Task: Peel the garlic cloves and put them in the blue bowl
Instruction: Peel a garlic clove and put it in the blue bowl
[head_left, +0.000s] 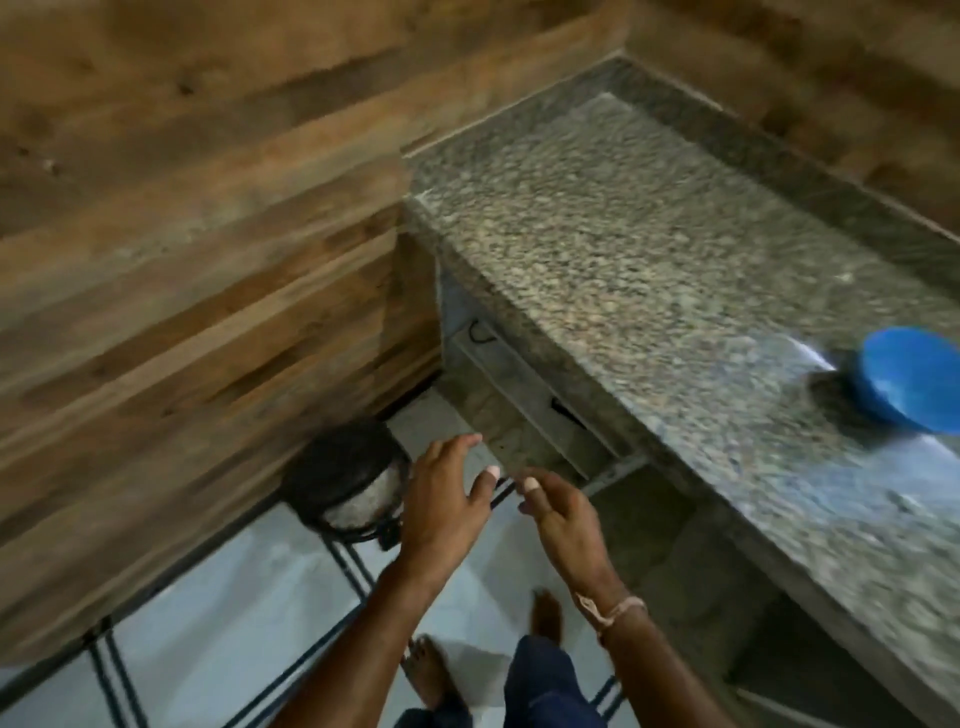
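Both grips are released and hold nothing that the blurred view shows: the left grip (447, 493) has its fingers spread and relaxed, and the right grip (561, 519), just beside it with the thumbs almost meeting, is loosely open, a pale thread band (613, 610) on its wrist. The task's thing in view, a round blue bowl (909, 379), plastic by its look, lies well apart from them, to the right of the right grip, further ahead and higher up, standing on the speckled grey granite desk (623, 260) at the picture's right edge. Being round, it has no long axis to line up with. The right grip is plainly the nearer one, and a reach for the bowl would probably go up over the desk's front edge, which runs along that grip's right side. No garlic cloves can be seen, on the desk or in either grip, so peeling seems not yet begun. Ahead of the grips, under the desk top, sit grey drawer fronts (519, 395) with dark handles. Left of the left grip a dark round vessel (348, 483) rests on a black metal stand. Beneath the grips are a pale tiled floor (234, 597) with dark lines and bare feet (426, 670); wood-patterned wall panels (182, 234) fill the left side.
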